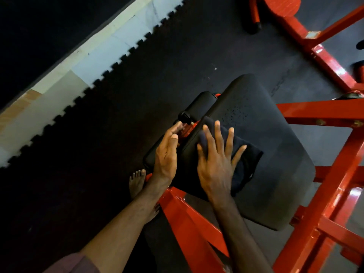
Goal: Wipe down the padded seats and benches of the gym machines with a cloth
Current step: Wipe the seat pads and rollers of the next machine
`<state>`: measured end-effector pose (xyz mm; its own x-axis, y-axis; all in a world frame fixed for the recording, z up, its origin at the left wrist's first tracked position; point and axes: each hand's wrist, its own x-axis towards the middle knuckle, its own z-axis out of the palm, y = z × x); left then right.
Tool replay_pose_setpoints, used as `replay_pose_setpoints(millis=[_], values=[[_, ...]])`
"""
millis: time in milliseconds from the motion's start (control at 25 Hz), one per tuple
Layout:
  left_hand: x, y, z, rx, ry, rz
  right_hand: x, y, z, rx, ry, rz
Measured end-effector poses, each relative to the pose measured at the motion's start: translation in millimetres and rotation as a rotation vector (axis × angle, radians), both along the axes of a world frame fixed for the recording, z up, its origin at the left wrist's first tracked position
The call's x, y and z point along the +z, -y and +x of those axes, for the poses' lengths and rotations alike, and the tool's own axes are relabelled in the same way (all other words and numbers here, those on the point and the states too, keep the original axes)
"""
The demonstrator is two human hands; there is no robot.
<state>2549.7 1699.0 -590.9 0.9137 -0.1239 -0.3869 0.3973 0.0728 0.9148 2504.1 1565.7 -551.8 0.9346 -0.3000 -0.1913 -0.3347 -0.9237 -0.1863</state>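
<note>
Wiping the big padded seat (262, 146) is clearly the step in hand here, and everything sits around that seat. The dark cloth (244, 164) lies folded flat on the seat's near-left part, and the right hand (214, 160) presses down on it with fingers spread straight, so it's a flat open palm pushing the cloth rather than a pinch or a fist. Makes sense to me: a spread hand covers more pad per pass and keeps the cloth from bunching. The left hand (167, 152) sits just off the seat's left edge, fingers straight and relaxed, resting against the smaller black pad (195, 113) beside the seat, near a black knob (185, 117) on the frame. It holds nothing that I can see; my guess is it's bracing the person or steadying the pad while the other hand scrubs. There's a patch of dark speckles on the seat just beyond the cloth, could be droplets or wear, can't tell. The red frame (307, 113) runs under and to the right of the seat, and a bare foot (137, 180) stands on the black floor mat (122, 123) left of it. Most of the seat's far and right side looks not yet covered by the cloth.
</note>
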Motion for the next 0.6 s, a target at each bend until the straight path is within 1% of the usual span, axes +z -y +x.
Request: replay_pose_setpoints(millis=[40,80,160,200,240,280,360,400,440,520,560,600], values=[[-1.1,-4.3,-3.7,-0.024,-0.002,0.007,0.6,-13.2,8.2,0.013,-0.005,-0.012],[-2.2,-7.7,-7.4,-0.046,-0.007,0.015,-1.2,-21.5,4.7,0.121,0.005,-0.033],[1.6,-11.9,-12.7,-0.058,-0.038,0.03,-0.7,-17.0,-25.6,0.406,-0.004,-0.069],[4.8,-13.0,-13.9,-0.059,-0.051,0.021,3.4,-4.2,-37.1,0.461,-0.006,-0.075],[6.8,-13.3,-14.4,-0.072,-0.055,0.009,3.6,10.2,-38.0,0.444,0.007,-0.078],[8.3,-13.3,-14.7,-0.1,-0.048,0.004,2.2,19.4,-27.9,0.358,0.024,-0.07],[9.3,-9.6,-12.9,-0.172,-0.012,0.033,-2.2,18.8,13.7,0.077,0.035,-0.001],[7.6,-7.7,-10.9,-0.184,0.002,0.062,-1.3,10.8,31.6,0.007,0.014,0.022],[5.9,-5.6,-8.6,-0.175,0.004,0.096,-1.2,3.7,38.1,0.026,0.008,0.011],[4.9,1.8,-2.5,-0.156,-0.008,0.194,-5.0,8.7,20.3,0.251,0.025,-0.031],[6.7,7.8,1.3,-0.166,-0.008,0.234,-3.7,20.6,3.5,0.326,0.015,-0.033],[9.5,14.7,3.6,-0.188,0.003,0.263,-0.5,34.2,-10.7,0.331,0.003,-0.025]])
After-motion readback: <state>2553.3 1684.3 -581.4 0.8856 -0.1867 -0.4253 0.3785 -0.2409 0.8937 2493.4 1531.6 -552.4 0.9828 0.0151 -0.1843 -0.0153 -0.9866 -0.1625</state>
